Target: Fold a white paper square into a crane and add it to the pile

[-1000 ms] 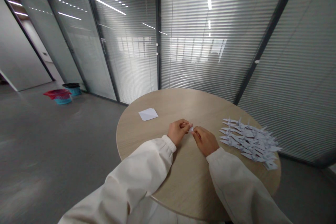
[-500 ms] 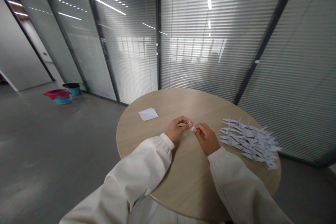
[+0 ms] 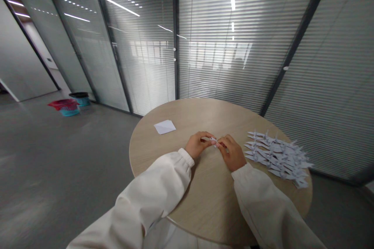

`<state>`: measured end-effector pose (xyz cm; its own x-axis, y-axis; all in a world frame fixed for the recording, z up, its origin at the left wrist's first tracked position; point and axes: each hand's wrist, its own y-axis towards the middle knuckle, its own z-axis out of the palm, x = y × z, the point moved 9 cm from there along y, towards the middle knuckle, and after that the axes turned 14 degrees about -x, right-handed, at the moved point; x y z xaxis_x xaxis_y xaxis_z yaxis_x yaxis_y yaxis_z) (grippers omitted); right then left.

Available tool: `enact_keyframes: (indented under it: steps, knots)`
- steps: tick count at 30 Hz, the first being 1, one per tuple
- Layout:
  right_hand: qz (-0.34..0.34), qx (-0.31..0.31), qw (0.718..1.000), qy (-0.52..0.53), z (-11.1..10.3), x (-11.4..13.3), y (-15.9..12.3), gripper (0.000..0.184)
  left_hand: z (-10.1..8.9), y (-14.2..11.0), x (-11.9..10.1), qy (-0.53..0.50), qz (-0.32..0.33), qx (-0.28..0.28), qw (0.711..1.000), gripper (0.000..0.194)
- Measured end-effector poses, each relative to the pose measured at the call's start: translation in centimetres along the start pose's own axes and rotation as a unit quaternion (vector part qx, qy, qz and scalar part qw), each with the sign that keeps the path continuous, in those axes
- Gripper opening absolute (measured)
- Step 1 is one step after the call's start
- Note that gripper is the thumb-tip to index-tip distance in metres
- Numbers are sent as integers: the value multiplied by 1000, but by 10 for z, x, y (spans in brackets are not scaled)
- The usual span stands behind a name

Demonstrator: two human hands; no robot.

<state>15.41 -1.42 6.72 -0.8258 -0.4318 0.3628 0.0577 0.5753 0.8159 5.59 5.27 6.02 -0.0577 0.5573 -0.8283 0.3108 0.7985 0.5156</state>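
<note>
A small piece of folded white paper (image 3: 214, 140) is pinched between my two hands above the middle of the round wooden table (image 3: 198, 113). My left hand (image 3: 199, 144) grips it from the left with thumb and fingertips. From the right, my right hand (image 3: 231, 151) holds its other side with closed fingers. Much of the paper is hidden by the fingertips, so its exact folds cannot be made out. Rows of folded white paper cranes (image 3: 280, 157) sit close together to the right of my right hand.
White paper sheets (image 3: 165, 127) lie at the table's left back. A glass partition with blinds (image 3: 216, 74) rises just behind the table. On the floor at far left are a bin with a red liner (image 3: 66, 106) and a bin with a black liner (image 3: 82, 98).
Both hands stay at the same place with slightly shifted fingers. The folded paper is turned a little and shows differently between the fingertips.
</note>
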Motion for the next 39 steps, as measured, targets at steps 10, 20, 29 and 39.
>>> enact_keyframes:
  steps: [10,20,29,39]
  knots:
    - [-27,33,999,-30,4,4,-2,19,-12,-2,-37,121,197,-27,972,10]
    - [-13,55,998,2,8,7,-3,16,-9,-2,-29,83,155,-15,984,10]
    - [42,42,994,87,7,2,1,21,-6,0,-15,-4,56,-3,998,22]
    - [261,31,915,306,17,-28,-4,29,14,-6,2,-263,-122,86,953,37]
